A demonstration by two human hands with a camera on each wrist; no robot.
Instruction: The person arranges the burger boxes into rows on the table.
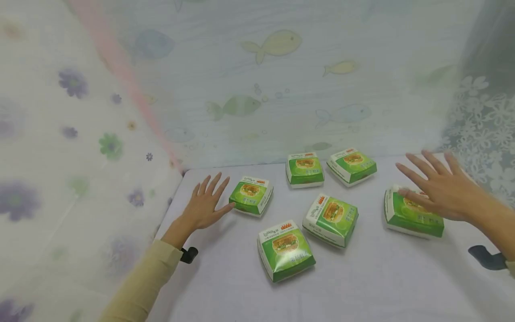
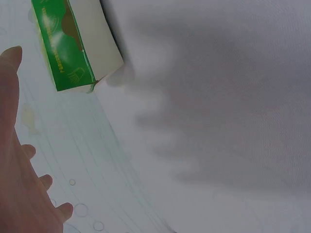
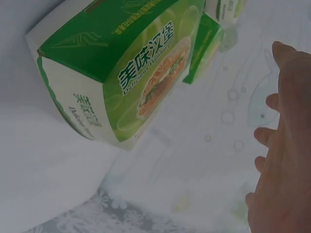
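Two hands, both released, fingers spread, grasping nothing: left grip [image 1: 207, 203], right grip [image 1: 444, 188]. One burger box [image 1: 251, 194], just right of the left grip's thumb. One second box [image 1: 414, 219], under the right grip, apart from its fingers. Between the grips: far box [image 1: 304, 170], far-right box [image 1: 352, 166], middle box [image 1: 331, 219], near box [image 1: 286, 250]. Material: apparently thin card; likely light, fairly stiff, crushable, slightly slick. Suggested hold: opposite side walls, gently. Outermost: white tabletop [image 1: 362, 286].
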